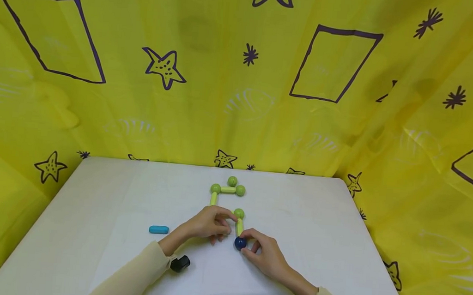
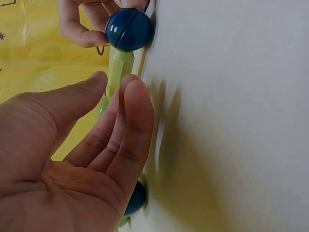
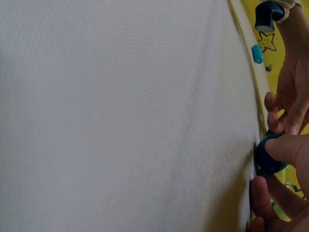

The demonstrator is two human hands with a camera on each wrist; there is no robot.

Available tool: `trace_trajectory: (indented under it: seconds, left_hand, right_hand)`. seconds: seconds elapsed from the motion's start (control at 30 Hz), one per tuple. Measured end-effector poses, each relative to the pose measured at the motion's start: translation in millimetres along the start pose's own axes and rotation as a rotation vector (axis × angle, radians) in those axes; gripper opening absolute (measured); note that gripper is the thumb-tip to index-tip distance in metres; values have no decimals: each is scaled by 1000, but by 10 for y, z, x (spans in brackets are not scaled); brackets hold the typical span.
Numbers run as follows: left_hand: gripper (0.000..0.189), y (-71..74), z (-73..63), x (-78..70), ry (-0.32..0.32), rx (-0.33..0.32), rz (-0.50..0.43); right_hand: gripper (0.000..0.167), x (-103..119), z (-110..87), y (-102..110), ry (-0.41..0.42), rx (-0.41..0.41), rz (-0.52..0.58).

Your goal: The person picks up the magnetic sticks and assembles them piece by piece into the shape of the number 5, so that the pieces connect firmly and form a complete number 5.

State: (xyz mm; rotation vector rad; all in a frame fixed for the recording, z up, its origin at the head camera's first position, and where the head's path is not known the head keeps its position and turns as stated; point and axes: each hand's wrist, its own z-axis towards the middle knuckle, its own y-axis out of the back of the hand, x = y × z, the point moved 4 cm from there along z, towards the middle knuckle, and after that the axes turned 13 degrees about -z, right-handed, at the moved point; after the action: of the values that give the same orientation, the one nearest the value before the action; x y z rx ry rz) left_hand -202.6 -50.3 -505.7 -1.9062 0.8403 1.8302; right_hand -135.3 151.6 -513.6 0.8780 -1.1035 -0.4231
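Note:
My right hand pinches a dark blue ball between thumb and fingers. That ball sits at the near end of a yellow-green rod, whose far end meets a green ball. My left hand is just left of the rod, its index fingertip at the rod's side. In the left wrist view the left thumb and fingers are apart, with nothing held between them. A second blue ball shows partly behind the left palm; the left hand hides it in the head view.
Beyond the hands, more yellow-green rods link green balls in an angled chain. A loose-looking green ball lies at its far side. One light blue rod lies left on the white table. Yellow curtains surround the table.

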Motion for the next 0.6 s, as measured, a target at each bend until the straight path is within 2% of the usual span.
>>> trace_trajectory:
  seconds: [0.3, 0.43, 0.6]
  left_hand:
    - [32, 168, -236, -7, -88, -36, 31]
    - [34, 299, -404, -44, -108, -118, 32]
    - [34, 517, -668, -45, -188, -232, 127]
  right_hand:
    - [34, -11, 11, 27, -2, 28, 12]
    - [33, -20, 18, 30, -4, 41, 6]
    - [33, -11, 18, 44, 7, 34, -2]
